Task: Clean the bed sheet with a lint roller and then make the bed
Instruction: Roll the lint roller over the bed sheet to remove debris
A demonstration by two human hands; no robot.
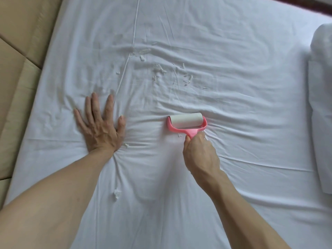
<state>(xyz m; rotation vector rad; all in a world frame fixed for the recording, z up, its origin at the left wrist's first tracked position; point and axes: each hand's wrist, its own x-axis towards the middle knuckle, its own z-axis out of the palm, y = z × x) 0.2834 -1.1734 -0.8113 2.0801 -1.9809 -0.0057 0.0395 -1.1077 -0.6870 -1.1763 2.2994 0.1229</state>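
A wrinkled white bed sheet (233, 69) covers the whole bed. My right hand (200, 153) grips the pink handle of a lint roller (186, 121), whose white roll lies on the sheet at the centre. My left hand (99, 125) presses flat on the sheet to the roller's left, fingers spread. Several small white scraps (186, 79) lie scattered on the sheet beyond the roller. One scrap (116, 194) lies near my left forearm, and another (126, 145) lies by my left wrist.
A beige padded headboard (19, 69) runs along the left edge of the bed. A white folded duvet or pillow (321, 105) lies at the right edge. A dark red strip (305, 2) shows at the top right corner.
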